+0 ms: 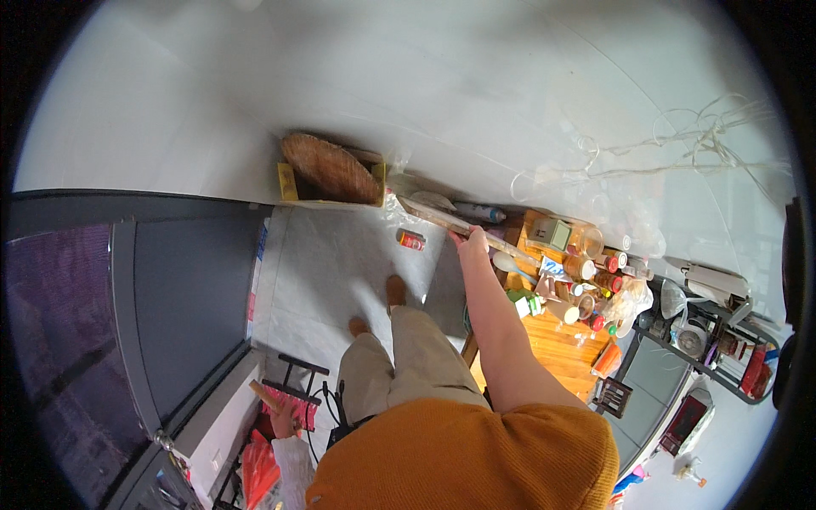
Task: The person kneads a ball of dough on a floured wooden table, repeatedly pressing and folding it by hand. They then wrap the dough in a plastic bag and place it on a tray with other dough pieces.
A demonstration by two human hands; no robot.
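My right hand grips the long edge of a flat wooden board, seen almost edge-on. The board slants from near the wall to the corner of a wooden table. Behind it, against the wall, lies a canister with a blue end. A red and yellow can lies on the grey floor tiles just left of the hand. Beside the hand, at the table's corner, rests a white ladle. My left hand is out of view.
A round wooden board stands in a cardboard box by the wall. Jars and a small digital display crowd the table. At lower left, another person's white-sleeved hand holds a wooden piece near a black-framed chair.
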